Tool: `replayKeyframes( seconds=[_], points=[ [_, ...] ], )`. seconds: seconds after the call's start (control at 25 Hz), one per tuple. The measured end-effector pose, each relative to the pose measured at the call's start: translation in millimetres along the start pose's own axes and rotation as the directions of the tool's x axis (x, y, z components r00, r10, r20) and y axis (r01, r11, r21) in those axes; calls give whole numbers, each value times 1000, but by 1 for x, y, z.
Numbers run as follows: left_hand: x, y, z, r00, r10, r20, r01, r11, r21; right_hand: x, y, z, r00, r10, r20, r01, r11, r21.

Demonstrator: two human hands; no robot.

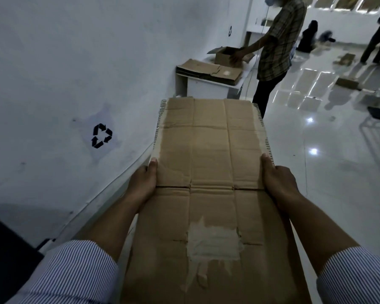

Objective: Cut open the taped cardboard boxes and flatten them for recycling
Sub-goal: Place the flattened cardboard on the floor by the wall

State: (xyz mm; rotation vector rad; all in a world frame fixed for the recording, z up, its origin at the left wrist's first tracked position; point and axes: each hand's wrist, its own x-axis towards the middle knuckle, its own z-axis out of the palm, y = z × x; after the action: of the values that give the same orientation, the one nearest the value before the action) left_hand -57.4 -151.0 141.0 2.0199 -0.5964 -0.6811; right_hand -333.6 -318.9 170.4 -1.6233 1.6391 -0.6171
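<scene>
Flattened cardboard box (208, 163), held level in front of you with a hand on each long edge.

Your left hand (144, 181) grips the left edge, thumb pressed on top and fingers hidden underneath; your right hand (276, 181) grips the right edge the same way, thumb on top. Both hands sit beside the cross crease that runs over the sheet, and your striped sleeves (75, 273) are pushed up the forearms. A pale torn patch (214, 244) marks the near half of the box. Past its far end a white table (206, 87) stands against the wall, carrying a stack of flat cardboard (206, 70) and an open box (225, 54) that a person in a checked shirt (280, 40) is touching. A black recycling symbol (101, 136) is on the wall to your left, and a cardboard piece (347, 82) lies on the glossy floor to your right.
</scene>
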Motion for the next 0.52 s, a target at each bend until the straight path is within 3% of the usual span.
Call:
replayKeyframes(
  seconds=[0.12,0.28,0.4,0.52],
  points=[
    [47,14,29,999,-39,-30,39,999,-7,71,-10,15,998,-38,56,38,999,-4],
    [109,34,73,969,-156,-191,144,987,-76,180,-49,39,972,-128,196,139,990,-40],
    [138,40,96,918,-263,-296,216,959,-183,248,-89,57,920,-238,310,266,963,-50],
    [156,27,106,859,-350,-373,267,929,-256,295,-118,101,849,-251,466,332,938,-101]
  ],
)
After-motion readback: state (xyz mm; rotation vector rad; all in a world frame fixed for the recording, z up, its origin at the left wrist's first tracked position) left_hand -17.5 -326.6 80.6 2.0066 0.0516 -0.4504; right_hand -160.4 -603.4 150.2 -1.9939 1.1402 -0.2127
